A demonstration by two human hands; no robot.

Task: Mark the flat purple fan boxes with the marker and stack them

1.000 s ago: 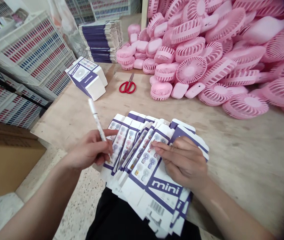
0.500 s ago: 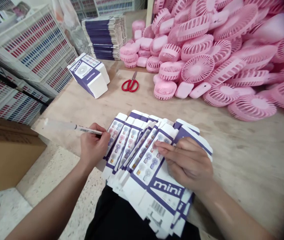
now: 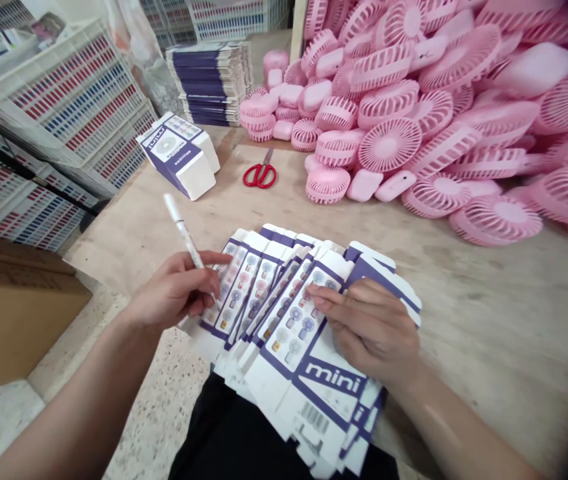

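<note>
A white pen (image 3: 184, 233) stands slanted in my left hand (image 3: 177, 293), its cap end up and its lower tip by the leftmost flattened box. The fingers are closed round the pen, with one finger reaching over the boxes. Fanned out in overlapping layers, the flattened boxes (image 3: 291, 333) are white and purple, printed with small fan pictures and the word "mini". They lie across the table's near edge and over my lap. My right hand (image 3: 371, 327) presses on the top of the fan at its right side, fingers curled together and tips on the front panel.
Beyond the boxes lie red-handled scissors (image 3: 260, 175) and a folded-up box (image 3: 179, 155). A stack of flat boxes (image 3: 209, 83) stands at the back. Pink hand-held fans (image 3: 389, 143) are heaped at the back right. White crates (image 3: 69, 100) and a brown carton (image 3: 19, 307) are on the left.
The pen has swung from lying nearly flat, pointing left, to standing steeply. My left hand has shifted left and turned, with a finger now extended. My right hand has hardly moved.
</note>
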